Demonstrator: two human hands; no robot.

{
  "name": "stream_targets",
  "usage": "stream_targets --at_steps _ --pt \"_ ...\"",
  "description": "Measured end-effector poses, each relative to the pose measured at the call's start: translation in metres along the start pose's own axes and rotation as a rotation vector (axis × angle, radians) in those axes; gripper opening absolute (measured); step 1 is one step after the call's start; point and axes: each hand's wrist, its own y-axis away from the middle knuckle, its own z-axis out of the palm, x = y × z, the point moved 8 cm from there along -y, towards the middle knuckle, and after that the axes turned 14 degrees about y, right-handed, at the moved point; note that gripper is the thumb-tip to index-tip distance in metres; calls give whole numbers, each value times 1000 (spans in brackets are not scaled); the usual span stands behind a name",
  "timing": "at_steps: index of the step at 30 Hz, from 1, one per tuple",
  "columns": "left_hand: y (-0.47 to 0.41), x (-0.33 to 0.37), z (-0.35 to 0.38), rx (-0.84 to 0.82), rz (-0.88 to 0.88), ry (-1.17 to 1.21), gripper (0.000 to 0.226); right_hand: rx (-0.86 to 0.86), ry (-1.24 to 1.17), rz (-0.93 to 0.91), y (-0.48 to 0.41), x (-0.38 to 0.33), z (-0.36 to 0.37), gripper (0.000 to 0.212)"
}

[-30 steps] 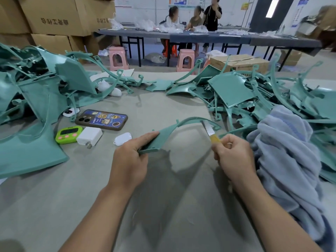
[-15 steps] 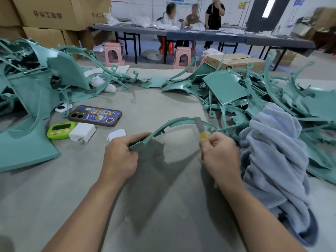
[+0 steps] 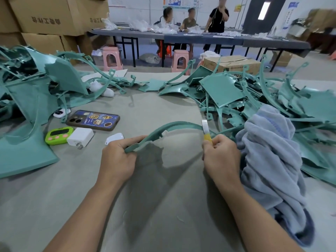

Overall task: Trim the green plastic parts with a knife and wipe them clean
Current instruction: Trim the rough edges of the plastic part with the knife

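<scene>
left hand [image 3: 117,160] fingers pinch green strip [image 3: 174,125] end | right hand [image 3: 221,157] (knife [image 3: 205,129] on strip)

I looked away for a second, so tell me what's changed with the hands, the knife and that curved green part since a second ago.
Little has changed. The knife in the right hand has slid a little along the curved green part, from near its right end toward the middle of the arch. The left hand keeps its grip on the part's left end. Nothing was picked up or let go; the blue towel, phone and green timer stayed put.
</scene>
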Motion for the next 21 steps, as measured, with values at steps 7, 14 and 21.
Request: stream_targets --at_steps 7,14,21 --pt "0 -20 -13 149 -151 43 19 -89 -28 -212 21 -38 11 24" --pt "3 -12 -15 202 -45 6 13 17 -98 -106 24 -27 -10 23" --pt "3 -15 -20 222 -60 -92 12 54 36 2 12 -16 -7 31"
